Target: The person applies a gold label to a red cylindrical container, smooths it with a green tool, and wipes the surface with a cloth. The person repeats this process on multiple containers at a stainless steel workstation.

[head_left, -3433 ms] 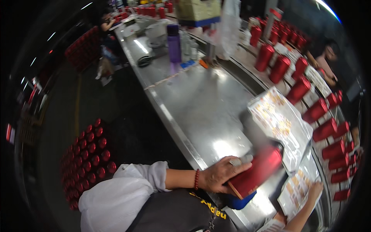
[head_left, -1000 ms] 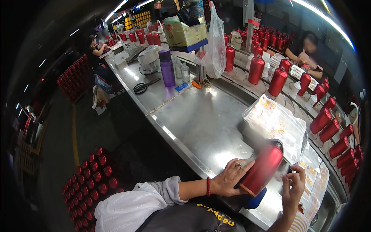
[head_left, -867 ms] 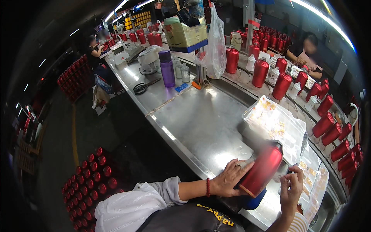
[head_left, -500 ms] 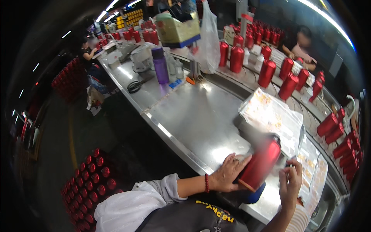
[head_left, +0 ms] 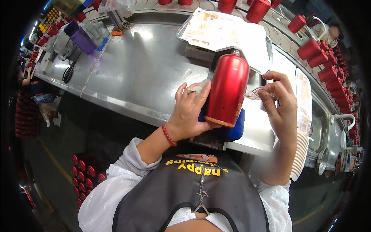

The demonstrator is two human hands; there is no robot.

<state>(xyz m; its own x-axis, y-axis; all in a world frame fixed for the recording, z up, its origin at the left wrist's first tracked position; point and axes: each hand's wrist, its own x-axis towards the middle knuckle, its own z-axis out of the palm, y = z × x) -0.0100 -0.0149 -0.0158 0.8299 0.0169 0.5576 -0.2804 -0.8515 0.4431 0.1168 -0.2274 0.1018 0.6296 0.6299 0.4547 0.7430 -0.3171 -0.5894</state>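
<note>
A glossy red metal bottle (head_left: 229, 87) lies tilted, its neck pointing away from me, over a blue pad (head_left: 234, 129) and a dark holder. My left hand (head_left: 189, 107) rests against the bottle's left side, with the thumb at its base and a white wrap on one finger. On the other side, my right hand (head_left: 279, 98) pinches a small printed film label (head_left: 255, 93) between thumb and finger. The label's free end is at or very near the bottle's right side; whether it touches I cannot tell.
Behind the bottle stands a tray with printed sheets (head_left: 222, 29); more sheets (head_left: 303, 98) lie at the right. A purple bottle (head_left: 80, 38), scissors (head_left: 69, 71) and glass bottles (head_left: 96, 29) are at the left. Red bottles (head_left: 258, 11) line the conveyor; others (head_left: 83, 174) stand below the table.
My view has swung to the right and down. The blurred red bottle is now steady under my left hand. The label in my right hand now shows beside the bottle.
</note>
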